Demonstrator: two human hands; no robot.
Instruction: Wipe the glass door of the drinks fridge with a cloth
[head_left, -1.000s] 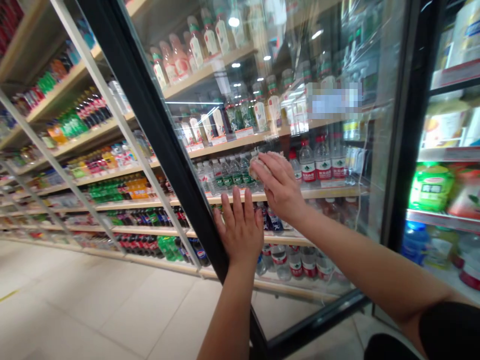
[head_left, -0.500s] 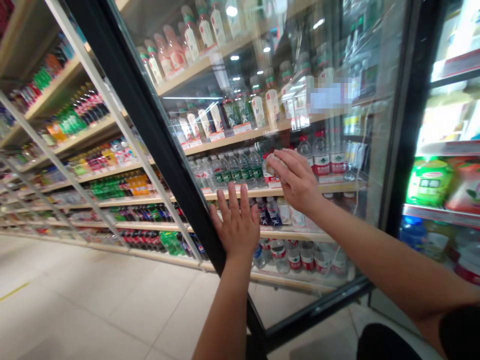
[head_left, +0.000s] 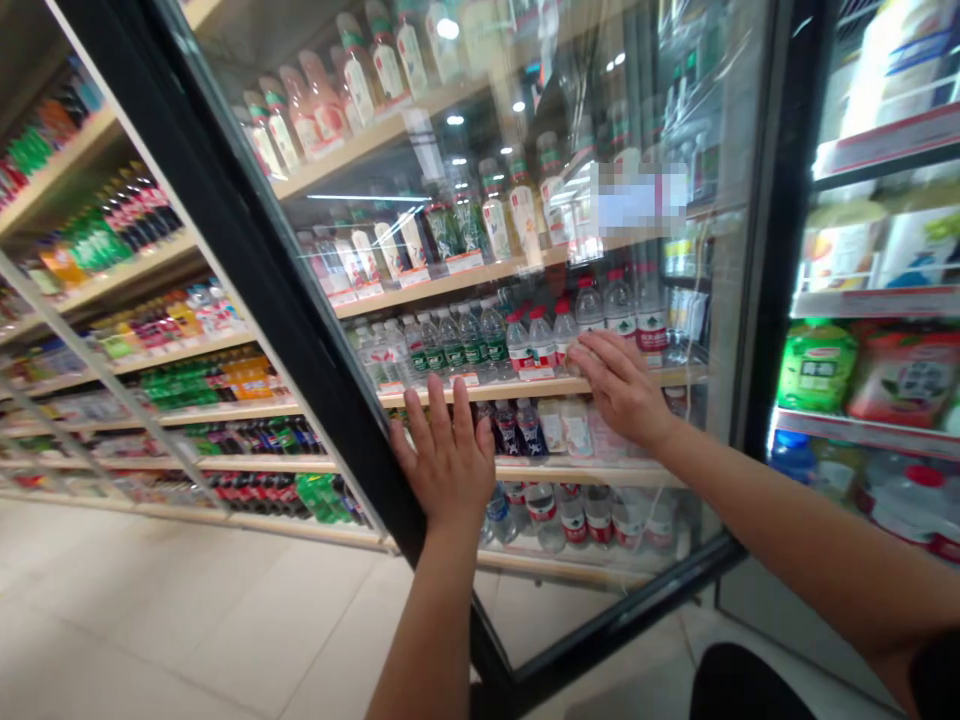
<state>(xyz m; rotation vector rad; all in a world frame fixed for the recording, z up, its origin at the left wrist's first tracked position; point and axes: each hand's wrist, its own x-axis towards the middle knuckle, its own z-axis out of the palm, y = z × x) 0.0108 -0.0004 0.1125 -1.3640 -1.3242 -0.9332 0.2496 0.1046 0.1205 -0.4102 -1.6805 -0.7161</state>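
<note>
A glass door with a black frame (head_left: 296, 320) stands open and tilted across the view. My left hand (head_left: 450, 460) lies flat on the glass by the frame's left side, fingers spread, holding nothing. To its right, my right hand (head_left: 622, 395) presses against the glass with its fingers bent together over a small pale, crumpled cloth (head_left: 574, 357). Most of that cloth is hidden under the fingers. Red-capped water bottles (head_left: 540, 340) and green-labelled bottles (head_left: 454, 340) show through the pane behind both hands.
Long drink shelves (head_left: 217, 410) run along the left. A lit cooler with a green jug (head_left: 816, 365) and a red package (head_left: 907, 375) is at the right. Pale floor tiles (head_left: 172, 610) lie below. A blurred label (head_left: 637, 200) is on the glass.
My right hand has slid down and to the right over the glass, with the cloth under its fingers. My left hand stays flat on the pane. The view has turned slightly right.
</note>
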